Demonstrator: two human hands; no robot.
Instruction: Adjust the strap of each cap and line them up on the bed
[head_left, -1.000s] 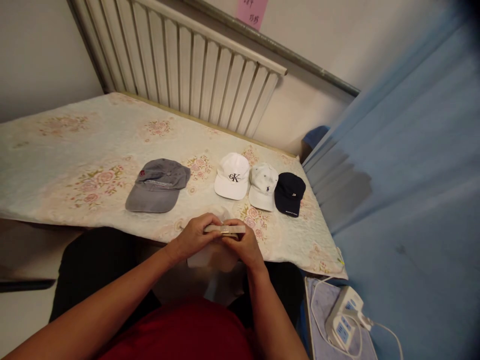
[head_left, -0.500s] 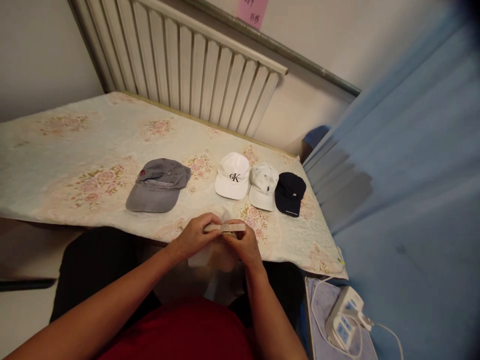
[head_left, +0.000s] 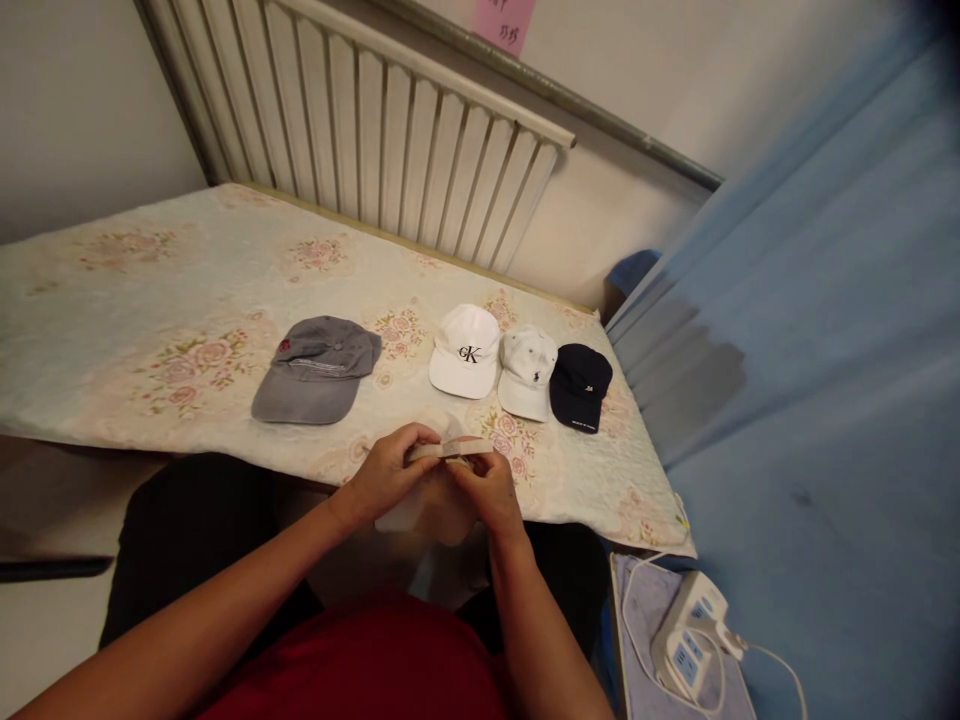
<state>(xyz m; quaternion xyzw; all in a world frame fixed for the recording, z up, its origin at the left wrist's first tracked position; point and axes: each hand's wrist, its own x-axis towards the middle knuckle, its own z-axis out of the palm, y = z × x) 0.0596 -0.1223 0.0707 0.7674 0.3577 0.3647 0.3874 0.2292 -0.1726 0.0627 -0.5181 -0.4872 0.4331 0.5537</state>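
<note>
A pale beige cap (head_left: 426, 512) hangs at the table's front edge above my lap, its brim toward me. My left hand (head_left: 391, 465) is closed on the left end of the cap's light strap (head_left: 453, 450). From the other side my right hand (head_left: 486, 484) pinches the strap near its buckle, with the loose end showing above the fingers. Much of the cap's crown is behind my hands. Beyond them lie a white cap with black letters (head_left: 465, 372), a white cap with a small dark emblem (head_left: 527, 392) and a black cap (head_left: 577, 400).
A grey cap (head_left: 311, 395) rests farther left on the flowered tablecloth (head_left: 247, 265). Behind the table stands a radiator (head_left: 375, 130). A blue curtain (head_left: 810, 400) hangs at the right, above a white power strip (head_left: 688, 635) with cables.
The strap's right end has tilted up slightly, and my fingers have shifted a little around the buckle. The caps on the table have stayed in place.
</note>
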